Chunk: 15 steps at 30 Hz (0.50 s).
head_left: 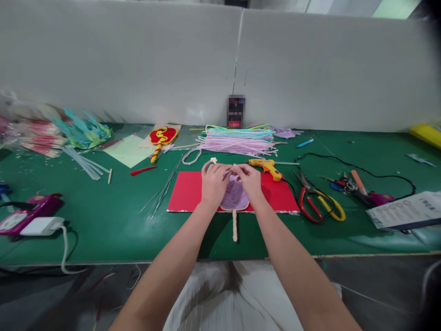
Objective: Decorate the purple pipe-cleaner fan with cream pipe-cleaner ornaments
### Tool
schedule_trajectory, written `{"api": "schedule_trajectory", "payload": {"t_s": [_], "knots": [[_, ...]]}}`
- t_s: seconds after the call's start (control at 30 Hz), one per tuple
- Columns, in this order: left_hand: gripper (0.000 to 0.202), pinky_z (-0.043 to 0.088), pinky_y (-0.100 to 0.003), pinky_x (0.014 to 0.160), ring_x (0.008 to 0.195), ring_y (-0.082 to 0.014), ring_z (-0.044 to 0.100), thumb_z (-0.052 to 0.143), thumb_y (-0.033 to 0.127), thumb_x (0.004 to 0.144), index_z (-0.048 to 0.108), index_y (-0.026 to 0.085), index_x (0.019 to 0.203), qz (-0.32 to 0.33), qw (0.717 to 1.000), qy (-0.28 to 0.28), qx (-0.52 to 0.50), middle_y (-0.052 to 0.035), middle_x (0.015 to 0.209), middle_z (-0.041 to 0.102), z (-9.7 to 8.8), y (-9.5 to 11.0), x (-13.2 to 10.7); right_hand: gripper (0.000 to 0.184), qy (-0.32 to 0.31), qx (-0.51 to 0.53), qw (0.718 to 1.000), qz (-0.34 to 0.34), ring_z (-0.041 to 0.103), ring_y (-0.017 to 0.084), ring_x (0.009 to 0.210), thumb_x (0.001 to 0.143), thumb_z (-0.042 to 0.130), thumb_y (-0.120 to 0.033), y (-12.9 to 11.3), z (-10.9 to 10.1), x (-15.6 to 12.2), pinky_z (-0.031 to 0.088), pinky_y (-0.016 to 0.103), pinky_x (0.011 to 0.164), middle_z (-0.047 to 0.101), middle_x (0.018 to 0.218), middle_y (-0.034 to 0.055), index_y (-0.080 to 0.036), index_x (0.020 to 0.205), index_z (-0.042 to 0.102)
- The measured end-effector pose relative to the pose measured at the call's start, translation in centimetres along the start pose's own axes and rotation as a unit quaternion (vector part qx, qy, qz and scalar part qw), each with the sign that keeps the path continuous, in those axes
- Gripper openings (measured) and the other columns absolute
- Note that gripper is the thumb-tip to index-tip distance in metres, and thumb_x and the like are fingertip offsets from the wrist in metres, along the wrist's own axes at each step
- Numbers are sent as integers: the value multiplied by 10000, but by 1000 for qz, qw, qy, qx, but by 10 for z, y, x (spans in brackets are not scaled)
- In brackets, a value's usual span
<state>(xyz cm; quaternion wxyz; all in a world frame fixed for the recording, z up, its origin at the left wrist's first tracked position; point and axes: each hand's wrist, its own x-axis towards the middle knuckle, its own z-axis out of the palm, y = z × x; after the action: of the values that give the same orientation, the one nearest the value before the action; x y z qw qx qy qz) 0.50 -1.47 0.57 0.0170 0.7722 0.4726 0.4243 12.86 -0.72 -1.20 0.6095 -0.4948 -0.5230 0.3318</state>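
Note:
A lilac fan-shaped craft piece (236, 195) with a pale outline and a peach fuzzy handle (234, 226) lies on a red board (186, 191). Over its upper part, my left hand (216, 181) and my right hand (248, 181) meet, fingertips pinched close together. Something small and whitish shows at the fingertips, too small to name. The hands cover the top of the fan. Just beyond my left fingers is a small white flower shape (213, 160). A yellow glue gun (267, 166) lies to the right of my right hand.
Pipe cleaners (237, 141) are heaped behind the board, below a propped phone (236, 111). Scissors (315, 197) and a corded power strip (379, 198) lie right. A red-and-yellow fan (161, 138), thin wires (165, 188), glue sticks (86, 163) and a purple power strip (31, 214) are left.

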Motion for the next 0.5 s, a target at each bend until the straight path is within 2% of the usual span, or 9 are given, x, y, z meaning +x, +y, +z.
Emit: {"api": "schedule_trajectory", "payload": {"t_s": [0.2, 0.5], "knots": [[147, 268, -341, 983, 927, -140, 566, 540, 266, 809, 578, 231, 946, -47, 998, 4, -33, 14, 909, 660, 2, -3, 1, 264, -3, 16, 1000, 0, 560, 136, 584, 717, 579, -426, 0, 0, 0, 438, 225, 492, 616, 633, 14, -172, 733, 646], [111, 265, -342, 987, 891, -134, 568, 502, 246, 833, 604, 236, 875, -24, 999, -13, -17, 22, 873, 664, -2, -6, 4, 259, -21, 6, 1000, 1, 522, 116, 541, 716, 577, -429, 1, 0, 0, 430, 230, 509, 582, 596, -6, -178, 699, 638]]}}
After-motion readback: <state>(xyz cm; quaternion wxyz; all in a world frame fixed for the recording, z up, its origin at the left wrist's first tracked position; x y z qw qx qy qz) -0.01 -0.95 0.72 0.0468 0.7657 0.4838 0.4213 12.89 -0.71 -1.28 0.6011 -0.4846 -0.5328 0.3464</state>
